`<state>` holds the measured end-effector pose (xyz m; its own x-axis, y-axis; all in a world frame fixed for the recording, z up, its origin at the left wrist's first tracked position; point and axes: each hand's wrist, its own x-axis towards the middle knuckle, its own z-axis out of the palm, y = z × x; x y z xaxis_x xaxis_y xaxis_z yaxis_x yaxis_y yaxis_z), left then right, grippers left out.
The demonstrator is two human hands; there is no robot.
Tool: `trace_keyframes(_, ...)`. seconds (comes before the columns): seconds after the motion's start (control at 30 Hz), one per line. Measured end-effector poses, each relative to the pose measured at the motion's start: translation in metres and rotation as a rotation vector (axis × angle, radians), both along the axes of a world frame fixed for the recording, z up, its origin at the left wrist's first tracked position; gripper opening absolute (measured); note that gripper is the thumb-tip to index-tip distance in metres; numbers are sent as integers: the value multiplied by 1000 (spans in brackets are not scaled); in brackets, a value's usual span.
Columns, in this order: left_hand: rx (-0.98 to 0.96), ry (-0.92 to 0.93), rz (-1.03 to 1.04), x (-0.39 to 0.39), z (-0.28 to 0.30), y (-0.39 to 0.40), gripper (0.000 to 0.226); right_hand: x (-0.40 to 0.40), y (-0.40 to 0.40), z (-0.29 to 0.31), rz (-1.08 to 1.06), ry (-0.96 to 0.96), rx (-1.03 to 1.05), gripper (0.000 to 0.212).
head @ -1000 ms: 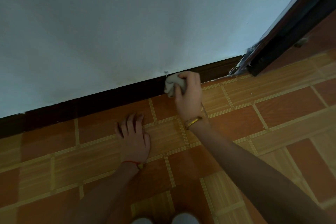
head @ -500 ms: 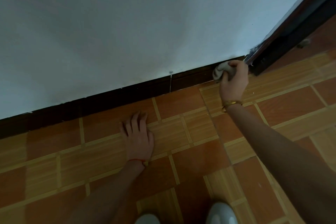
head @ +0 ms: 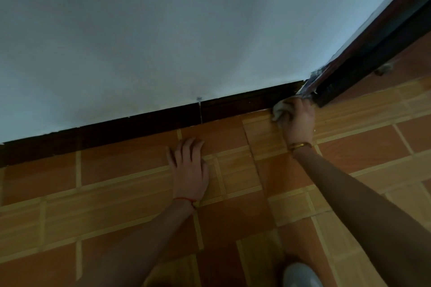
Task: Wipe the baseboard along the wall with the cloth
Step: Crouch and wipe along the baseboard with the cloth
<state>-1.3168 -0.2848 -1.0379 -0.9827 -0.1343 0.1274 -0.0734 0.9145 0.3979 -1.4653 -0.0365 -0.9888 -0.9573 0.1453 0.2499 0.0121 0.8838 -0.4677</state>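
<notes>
A dark brown baseboard (head: 140, 124) runs along the foot of the pale wall, rising from lower left to upper right. My right hand (head: 297, 120) is closed around a bunched pale cloth (head: 279, 109) and presses it against the baseboard's right end, beside the door frame. My left hand (head: 190, 166) lies flat on the orange floor tiles with fingers spread, well left of the cloth and a little short of the baseboard.
A dark door frame (head: 363, 72) rises diagonally at the right, with chipped paint at its foot. Orange and tan tiles (head: 116, 205) cover the floor. A small grey tab (head: 199, 98) sits on the wall above a baseboard joint. A pale shoe tip (head: 300, 275) shows at the bottom.
My right hand has slid the cloth rightward along the baseboard, from near the joint mark to the door frame corner. My left hand has stayed planted on the floor.
</notes>
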Motion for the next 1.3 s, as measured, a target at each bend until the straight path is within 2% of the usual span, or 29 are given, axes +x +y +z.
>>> trace_keyframes(0.07, -11, 5, 22, -1, -1, 4, 45, -12, 30, 1, -85, -49, 33, 35)
trace_keyframes(0.13, -24, 7, 33, -1, -1, 6, 45, -17, 40, 0, -53, -80, 44, 36)
trace_keyframes(0.23, -53, -2, 45, 0, 1, 7, 45, -2, 14, -2, 11, -85, -54, 28)
trace_keyframes(0.4, -67, -96, 47, 4, 9, 13, 50, 27, -51, -11, 312, -60, -90, 31)
trace_keyframes(0.53, -57, -145, 37, 12, 20, 14, 52, 20, -42, -11, 403, -78, -91, 34)
trace_keyframes(0.6, -49, -180, 38, 17, 25, 14, 52, 15, -22, -8, 392, -70, -54, 33)
trace_keyframes(0.73, -54, -286, 63, 23, 34, 19, 58, 1, 17, -5, 164, -106, -64, 34)
trace_keyframes(0.8, -49, -328, 90, 25, 39, 26, 61, -1, 24, -3, 139, -128, -47, 36)
trace_keyframes(0.93, -46, -350, 81, 30, 44, 37, 62, 3, 17, -2, 194, -187, 0, 40)
trace_keyframes(1.03, -57, -356, 52, 32, 44, 41, 59, 14, 3, -3, 344, -182, 3, 37)
trace_keyframes(1.3, -98, -367, -2, 34, 36, 33, 52, 31, -17, -4, 498, -204, -85, 39)
